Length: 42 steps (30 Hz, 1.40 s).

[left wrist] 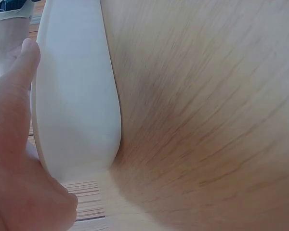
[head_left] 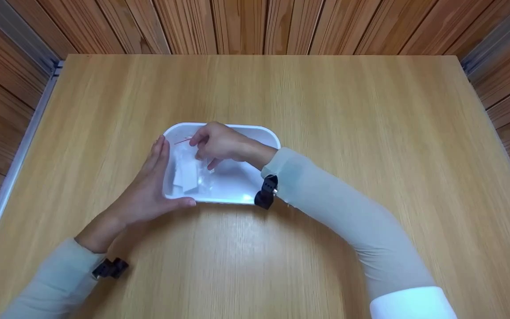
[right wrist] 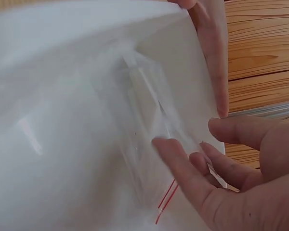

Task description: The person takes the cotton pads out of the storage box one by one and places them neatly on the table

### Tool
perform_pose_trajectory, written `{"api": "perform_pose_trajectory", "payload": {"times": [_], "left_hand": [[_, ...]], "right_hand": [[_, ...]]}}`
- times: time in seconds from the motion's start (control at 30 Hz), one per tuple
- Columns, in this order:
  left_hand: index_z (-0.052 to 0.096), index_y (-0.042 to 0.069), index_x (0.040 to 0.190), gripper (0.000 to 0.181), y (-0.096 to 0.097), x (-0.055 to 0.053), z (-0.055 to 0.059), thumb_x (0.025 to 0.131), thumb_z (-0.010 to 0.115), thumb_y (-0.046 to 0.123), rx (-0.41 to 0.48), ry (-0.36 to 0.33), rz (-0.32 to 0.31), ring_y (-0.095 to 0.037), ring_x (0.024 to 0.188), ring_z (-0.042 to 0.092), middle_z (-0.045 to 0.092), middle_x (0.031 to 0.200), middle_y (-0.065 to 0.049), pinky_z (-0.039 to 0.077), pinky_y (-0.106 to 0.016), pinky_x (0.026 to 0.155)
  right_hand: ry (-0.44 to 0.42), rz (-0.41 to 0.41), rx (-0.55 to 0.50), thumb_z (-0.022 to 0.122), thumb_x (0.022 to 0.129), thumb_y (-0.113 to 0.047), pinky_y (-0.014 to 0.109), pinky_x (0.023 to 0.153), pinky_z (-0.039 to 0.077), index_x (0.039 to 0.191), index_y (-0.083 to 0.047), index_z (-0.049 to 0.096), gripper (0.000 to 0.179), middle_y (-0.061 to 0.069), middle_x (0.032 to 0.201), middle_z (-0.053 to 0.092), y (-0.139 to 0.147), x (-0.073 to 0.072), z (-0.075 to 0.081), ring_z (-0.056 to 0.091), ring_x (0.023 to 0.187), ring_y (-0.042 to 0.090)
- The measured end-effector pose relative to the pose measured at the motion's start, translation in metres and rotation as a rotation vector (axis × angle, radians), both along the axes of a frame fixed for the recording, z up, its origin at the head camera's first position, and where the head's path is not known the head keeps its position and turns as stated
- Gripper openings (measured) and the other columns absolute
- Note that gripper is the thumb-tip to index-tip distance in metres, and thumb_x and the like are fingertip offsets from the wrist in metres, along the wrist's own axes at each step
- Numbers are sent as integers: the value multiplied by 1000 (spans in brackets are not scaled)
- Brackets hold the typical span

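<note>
A white plastic tray [head_left: 241, 188] stands on the table. Inside its left half lies a clear zip bag [head_left: 206, 177] with a red closure strip and a flat white piece [head_left: 188, 176] visible in it. My left hand [head_left: 148, 190] braces the tray's near left corner, fingers straight along the left wall and thumb along the near side. In the left wrist view the thumb [left wrist: 24, 72] lies against the rim. My right hand [head_left: 222, 142] is inside the tray, over the bag near its red strip [right wrist: 166, 199]. Its fingers [right wrist: 180, 163] are spread apart and loosely bent.
The wooden table [head_left: 370, 133] extends around the tray on every side. Slatted wood panels [head_left: 237, 26] stand behind it, and a metal rail [head_left: 11, 177] runs along the left edge. Both wrists carry black camera mounts [head_left: 266, 192].
</note>
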<state>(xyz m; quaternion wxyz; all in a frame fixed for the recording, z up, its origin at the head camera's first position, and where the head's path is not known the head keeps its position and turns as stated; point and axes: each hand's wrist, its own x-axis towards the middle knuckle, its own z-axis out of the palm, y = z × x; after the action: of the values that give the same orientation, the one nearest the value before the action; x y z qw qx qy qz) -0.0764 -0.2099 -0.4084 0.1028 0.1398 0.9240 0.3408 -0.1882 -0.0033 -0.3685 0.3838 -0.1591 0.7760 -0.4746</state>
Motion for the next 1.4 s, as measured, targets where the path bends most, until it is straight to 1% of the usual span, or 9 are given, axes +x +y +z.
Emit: {"api": "perform_pose_trajectory", "payload": {"times": [0.1,0.17,0.4,0.6,0.77,1.0,1.1,1.23,1.4], "left_hand": [[-13,6,161,140,0,0,0,75,88,51,3,7,-4,-33,156,-7,-17,169,-13,18,-61,120],[-14,7,161,140,0,-1,0,75,88,51,3,0,0,-33,156,-6,-17,169,-12,19,-61,120],[-16,12,161,137,1,0,0,78,83,57,2,-28,12,-37,156,-2,-19,169,-8,22,-63,118],[-17,15,161,135,2,1,0,79,82,57,-10,-31,28,-38,156,-1,-19,169,-8,24,-64,116],[-18,16,161,135,2,1,-1,79,83,55,-9,-31,41,-40,155,0,-18,169,-9,25,-66,115],[-18,14,161,139,2,1,-2,77,83,58,-15,-12,46,-39,155,0,-18,169,-11,24,-64,117],[-18,14,161,139,3,1,-1,76,84,58,-8,-4,48,-40,155,3,-17,169,-12,26,-64,116],[-18,19,161,137,3,1,-2,77,84,56,0,-16,53,-40,154,6,-17,169,-8,28,-64,114],[-17,19,162,137,3,2,-2,77,83,58,6,-22,56,-40,154,7,-17,169,-7,29,-64,114]], "right_hand": [[0,-19,-7,64,92,9,32,73,62,132,5,61,40,15,122,54,-2,1,0,62,98,23],[11,-25,6,65,92,10,29,72,61,132,4,62,41,16,127,54,-4,1,1,61,99,21],[23,-26,15,64,93,10,29,74,61,134,2,63,42,15,135,58,-3,0,2,61,102,20],[44,-47,-4,63,94,8,27,75,60,134,-3,65,42,9,135,62,-2,0,3,64,99,19],[39,-80,-15,64,94,7,26,75,59,133,-4,66,40,7,134,63,-2,1,5,64,94,17],[35,-160,-98,61,92,12,26,72,58,126,-2,70,38,5,128,66,-2,1,6,64,89,16],[33,-175,-119,61,92,13,26,72,58,125,-1,70,37,4,127,65,-1,1,8,63,90,16],[44,-190,-107,61,93,11,26,73,59,125,-4,71,36,1,128,64,2,0,11,63,95,17],[50,-205,-109,62,93,11,28,74,59,122,-6,73,36,-2,125,65,6,-2,14,63,98,17]]}}
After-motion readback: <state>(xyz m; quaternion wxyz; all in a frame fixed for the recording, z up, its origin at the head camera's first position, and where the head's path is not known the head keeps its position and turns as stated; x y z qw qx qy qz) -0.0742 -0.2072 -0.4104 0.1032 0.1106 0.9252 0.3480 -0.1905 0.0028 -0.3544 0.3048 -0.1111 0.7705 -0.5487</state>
